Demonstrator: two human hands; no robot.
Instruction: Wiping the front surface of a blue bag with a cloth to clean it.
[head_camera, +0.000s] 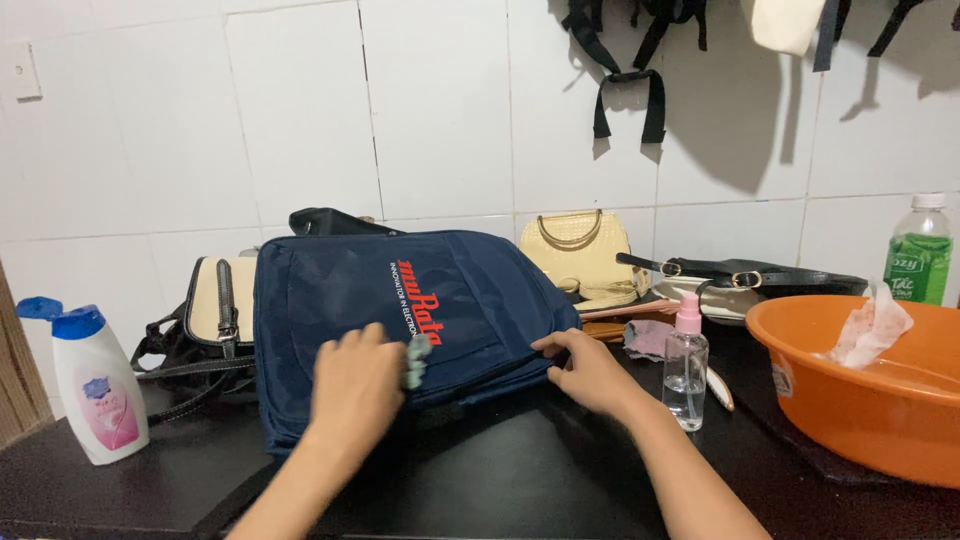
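Navy bag (400, 320) lies flat mid-table w/ printed side up, right hand (590, 372) pinching its right edge, prob. to pin it down, while left hand (355, 385) presses a small pale cloth (416, 360) clenched onto the fabric nr the bag's front.

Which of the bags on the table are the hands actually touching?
The navy blue bag in front: left hand and right hand rest on it; the cream handbag and black-and-cream bag lie untouched behind.
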